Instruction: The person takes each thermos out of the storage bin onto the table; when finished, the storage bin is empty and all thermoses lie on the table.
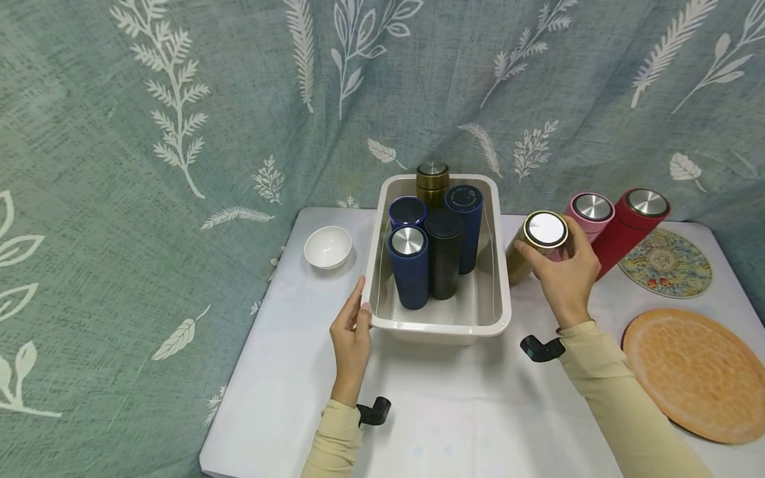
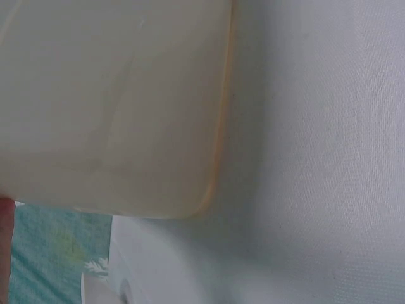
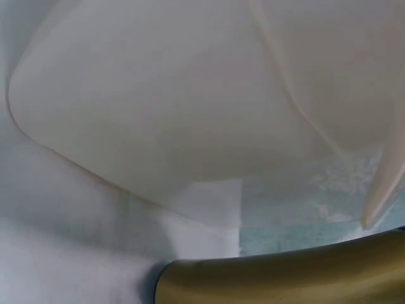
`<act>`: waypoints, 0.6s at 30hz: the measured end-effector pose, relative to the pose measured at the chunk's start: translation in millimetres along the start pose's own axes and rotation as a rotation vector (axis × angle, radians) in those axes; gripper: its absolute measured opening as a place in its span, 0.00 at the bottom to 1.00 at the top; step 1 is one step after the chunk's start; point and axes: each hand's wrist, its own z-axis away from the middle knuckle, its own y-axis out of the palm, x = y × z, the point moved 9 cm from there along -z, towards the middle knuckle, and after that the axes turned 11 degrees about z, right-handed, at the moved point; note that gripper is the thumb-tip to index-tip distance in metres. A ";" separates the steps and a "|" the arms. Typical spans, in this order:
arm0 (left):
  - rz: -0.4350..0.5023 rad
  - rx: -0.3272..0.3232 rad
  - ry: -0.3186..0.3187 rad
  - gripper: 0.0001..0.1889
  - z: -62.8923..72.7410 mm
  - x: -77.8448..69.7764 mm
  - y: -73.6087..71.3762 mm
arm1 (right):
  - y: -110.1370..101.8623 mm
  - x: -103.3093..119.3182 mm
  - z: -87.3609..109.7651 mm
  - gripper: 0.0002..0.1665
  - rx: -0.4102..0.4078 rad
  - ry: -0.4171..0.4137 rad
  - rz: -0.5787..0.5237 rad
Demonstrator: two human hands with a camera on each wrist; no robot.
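My right hand (image 1: 568,272) grips a gold thermos bottle (image 1: 518,259) near its silver-topped lid, with thumb and fingers on either side. The bottle stands tilted just right of a white plastic tub (image 1: 442,328); its lower body (image 3: 285,275) shows beside the tub wall in the right wrist view. My left hand (image 1: 351,342) rests against the tub's left side near the front corner, fingers fairly straight. Inside the tub stand several bottles: a dark blue one (image 1: 410,272), a black one (image 1: 444,255), another blue one (image 1: 472,226), a purple-blue one (image 1: 408,211) and a gold one (image 1: 432,189).
Right of my right hand stand a pink bottle (image 1: 590,216) and a red bottle (image 1: 627,229). A patterned round mat (image 1: 669,265) and an orange-brown round board (image 1: 696,375) lie on the right. A white bowl (image 1: 328,247) sits left of the tub; a leaf-print curtain (image 1: 239,133) hangs behind.
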 end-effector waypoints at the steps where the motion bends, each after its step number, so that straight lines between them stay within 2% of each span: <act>1: 0.004 0.000 0.006 0.24 0.2 -0.2 -0.2 | 0.7 -0.4 -0.5 0.41 0.001 -0.002 -0.003; 6: 0.017 0.010 0.015 0.24 0.7 0.7 -0.3 | 5.0 -2.9 -3.3 0.42 0.002 -0.008 -0.006; 18: 0.013 0.006 -0.006 0.25 0.6 1.6 0.5 | 8.9 -11.9 -11.2 0.40 -0.004 -0.016 0.046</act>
